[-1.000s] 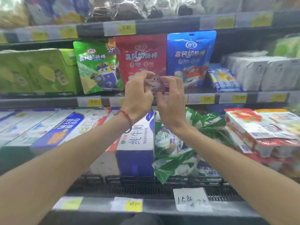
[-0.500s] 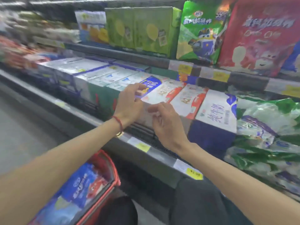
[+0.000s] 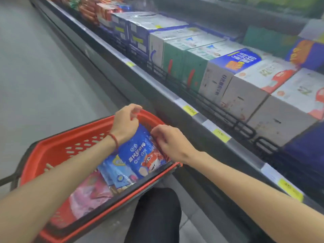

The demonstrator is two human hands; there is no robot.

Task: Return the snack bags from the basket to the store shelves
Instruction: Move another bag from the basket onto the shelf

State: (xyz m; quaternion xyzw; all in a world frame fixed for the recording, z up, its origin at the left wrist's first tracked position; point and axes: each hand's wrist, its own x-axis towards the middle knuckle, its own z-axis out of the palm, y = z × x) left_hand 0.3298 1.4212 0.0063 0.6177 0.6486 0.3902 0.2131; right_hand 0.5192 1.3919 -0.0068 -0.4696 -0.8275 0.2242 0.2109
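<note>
Red basket [image 3: 77,133] holds blue bag [image 3: 140,156] and pink bag [image 3: 87,195]; left hand [image 3: 125,122] slack, right hand [image 3: 172,142] grip unclear.

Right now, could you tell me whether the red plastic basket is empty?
Not empty: the red plastic basket holds a blue snack bag and a pink bag lying inside.

Away from the upper shelf they reached a second ago, the left hand [image 3: 125,125] and right hand [image 3: 172,142] have dropped to the blue snack bag [image 3: 142,155] lying in the red basket [image 3: 70,142].
</note>
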